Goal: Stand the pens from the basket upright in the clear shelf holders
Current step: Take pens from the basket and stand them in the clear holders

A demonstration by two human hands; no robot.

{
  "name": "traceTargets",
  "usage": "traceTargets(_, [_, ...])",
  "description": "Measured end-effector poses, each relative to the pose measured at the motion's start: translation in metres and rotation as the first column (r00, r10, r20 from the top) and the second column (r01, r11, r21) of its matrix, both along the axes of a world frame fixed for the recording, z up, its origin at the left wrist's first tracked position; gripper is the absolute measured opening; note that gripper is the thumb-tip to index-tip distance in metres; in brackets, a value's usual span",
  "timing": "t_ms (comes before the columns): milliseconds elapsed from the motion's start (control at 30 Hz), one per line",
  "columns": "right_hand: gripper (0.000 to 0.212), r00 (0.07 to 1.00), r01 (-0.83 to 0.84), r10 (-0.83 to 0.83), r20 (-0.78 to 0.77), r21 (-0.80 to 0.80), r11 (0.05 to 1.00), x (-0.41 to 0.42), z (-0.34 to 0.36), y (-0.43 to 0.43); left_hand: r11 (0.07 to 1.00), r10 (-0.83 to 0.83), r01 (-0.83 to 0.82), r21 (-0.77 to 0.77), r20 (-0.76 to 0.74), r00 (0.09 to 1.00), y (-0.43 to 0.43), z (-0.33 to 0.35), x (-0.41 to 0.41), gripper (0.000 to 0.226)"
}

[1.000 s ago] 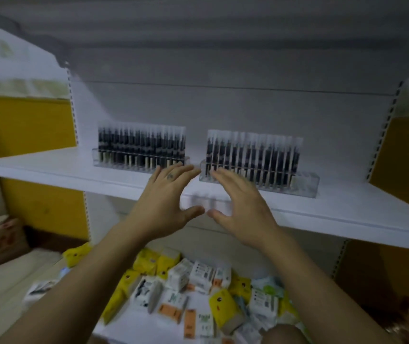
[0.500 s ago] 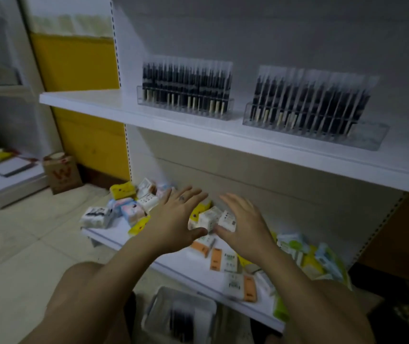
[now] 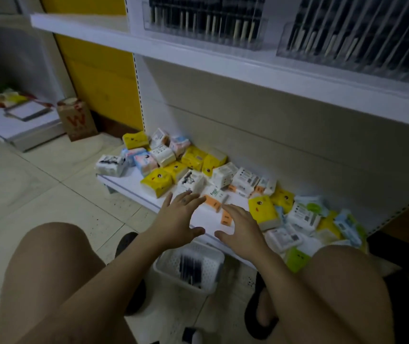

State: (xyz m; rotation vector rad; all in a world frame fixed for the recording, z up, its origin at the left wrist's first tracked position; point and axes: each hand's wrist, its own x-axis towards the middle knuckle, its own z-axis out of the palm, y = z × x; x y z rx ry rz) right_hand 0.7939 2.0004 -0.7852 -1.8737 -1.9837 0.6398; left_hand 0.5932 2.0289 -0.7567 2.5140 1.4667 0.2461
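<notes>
- Bag of brown paper with a red W [image 3: 77, 119] stands on the floor far off to the left of our hands.
- Our left hand [image 3: 176, 219] hovers palm down, fingers straight and spread wide, holding nothing, over the front of the low white shelf board [image 3: 211, 220].
- Below the gap between our two hands, a white perforated plastic basket [image 3: 209, 263] sits on the floor. The dark pens [image 3: 190, 269] lie inside it, too blurred to count.
- Our right hand [image 3: 242, 224] hovers just beside the left, thumbs near but apart, fingers likewise splayed and empty.
- Beyond our fingertips and out past the right hand, small tissue packs [image 3: 159, 180] in yellow, white and pale blue lie heaped on the board.
- High above both hands, two clear plastic shelf holders, one to the left [image 3: 206, 23] and one to the right [image 3: 354, 40], stand on the white upper shelf [image 3: 223, 60], filled with upright dark pens.
</notes>
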Motion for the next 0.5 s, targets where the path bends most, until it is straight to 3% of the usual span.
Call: traceTargets(500, [0.075,0.995,-0.094,0.096,-0.01,-0.322,0.942,-0.021,-0.086,0.008,0.908,0.221,-0.201,-0.368,0.014,0.975,-0.017,-0.117,-0.006,0.074])
